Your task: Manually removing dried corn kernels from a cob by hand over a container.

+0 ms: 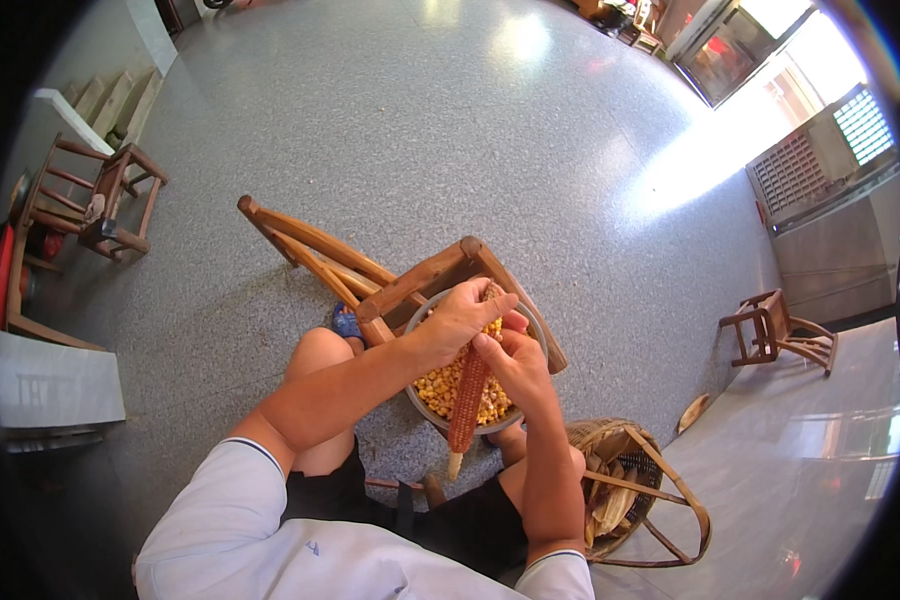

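Observation:
An ear of corn [471,397] is held between both hands over a metal basin. Its lower length is a bare reddish cob with a pale tip; yellow kernels still show near the fingers. My left hand [461,311] grips the upper end, thumb laid across it. Lower down, my right hand [514,367] wraps the cob's right side, its thumb pressed close to the kernels. The basin [414,394] holds many loose yellow kernels [439,390]. It rests on a tipped wooden chair [420,277], whose parts it and my arms partly hide.
A woven bamboo basket [622,431] with corn husks [615,502] stands by my right knee. One husk [693,414] lies on the floor beyond it. Small wooden chairs stand at right [776,330] and left [112,199]. Concrete stairs [112,105] rise at upper left; an open doorway [810,67] is at upper right.

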The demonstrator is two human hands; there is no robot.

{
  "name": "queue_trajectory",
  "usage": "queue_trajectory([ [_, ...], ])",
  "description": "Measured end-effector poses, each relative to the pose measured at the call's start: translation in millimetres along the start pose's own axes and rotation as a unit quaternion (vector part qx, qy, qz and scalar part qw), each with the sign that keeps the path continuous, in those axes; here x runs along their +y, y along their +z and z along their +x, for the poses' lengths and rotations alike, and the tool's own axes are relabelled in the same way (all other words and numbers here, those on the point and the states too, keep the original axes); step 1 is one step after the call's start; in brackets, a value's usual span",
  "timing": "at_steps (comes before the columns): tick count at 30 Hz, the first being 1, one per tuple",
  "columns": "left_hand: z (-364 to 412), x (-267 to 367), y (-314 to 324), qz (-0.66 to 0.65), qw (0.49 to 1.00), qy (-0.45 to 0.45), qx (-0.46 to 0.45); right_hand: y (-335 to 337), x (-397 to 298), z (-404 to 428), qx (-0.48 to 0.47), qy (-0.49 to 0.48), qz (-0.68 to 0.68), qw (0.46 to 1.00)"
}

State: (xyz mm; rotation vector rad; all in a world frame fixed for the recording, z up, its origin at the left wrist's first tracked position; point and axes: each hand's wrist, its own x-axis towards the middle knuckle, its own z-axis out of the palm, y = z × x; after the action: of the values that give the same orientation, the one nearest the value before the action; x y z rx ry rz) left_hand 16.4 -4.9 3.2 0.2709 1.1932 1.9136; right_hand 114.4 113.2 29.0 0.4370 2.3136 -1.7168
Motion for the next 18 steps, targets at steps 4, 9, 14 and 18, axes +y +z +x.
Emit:
queue_trajectory([
  [4, -2, 5, 2, -0.017, 1.0, -0.004, 0.006, -1, 4, 0, 0.002, -0.013, 0.018, 1.0],
  [9, -3, 11, 0, -0.099, 0.994, -0.027, -0.021, -7, 15, 0, -0.026, -0.029, 0.081, 0.996],
  [14, -1, 7, -5, -0.113, 0.992, -0.021, -0.056, -9, 17, -1, -0.034, -0.03, 0.09, 0.995],
  [18, -1, 7, -5, -0.118, 0.991, -0.015, -0.059, -10, 12, -3, -0.019, -0.029, 0.069, 0.997],
])
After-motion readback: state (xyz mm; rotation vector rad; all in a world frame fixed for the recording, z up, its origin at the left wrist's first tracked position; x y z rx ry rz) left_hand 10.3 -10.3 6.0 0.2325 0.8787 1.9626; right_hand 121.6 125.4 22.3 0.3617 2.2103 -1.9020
